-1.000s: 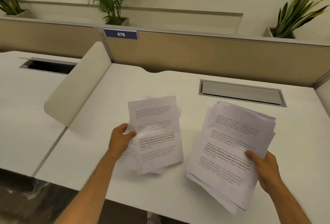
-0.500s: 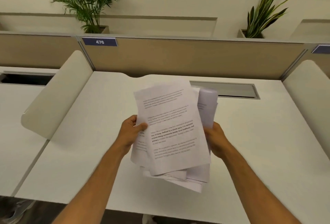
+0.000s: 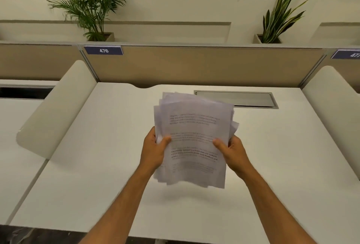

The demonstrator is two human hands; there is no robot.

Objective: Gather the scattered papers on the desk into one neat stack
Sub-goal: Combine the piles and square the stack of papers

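One bundle of printed white papers (image 3: 194, 127) is held up above the white desk (image 3: 97, 166), its shadow on the desktop below. The sheets overlap unevenly, with corners sticking out at the top and right. My left hand (image 3: 153, 150) grips the bundle's left edge, thumb on the front page. On the right edge, my right hand (image 3: 231, 152) holds it the same way. No loose sheets lie on the desk.
A grey cable-tray lid (image 3: 235, 98) is set into the desk behind the papers. Curved cream dividers stand at the left (image 3: 56, 111) and right (image 3: 335, 115). A tan partition (image 3: 194, 64) with a "476" label closes the back.
A second ago each hand held its own pile low over the desk. The piles were brought together into one bundle, now raised and gripped at both sides, its sheets more aligned.
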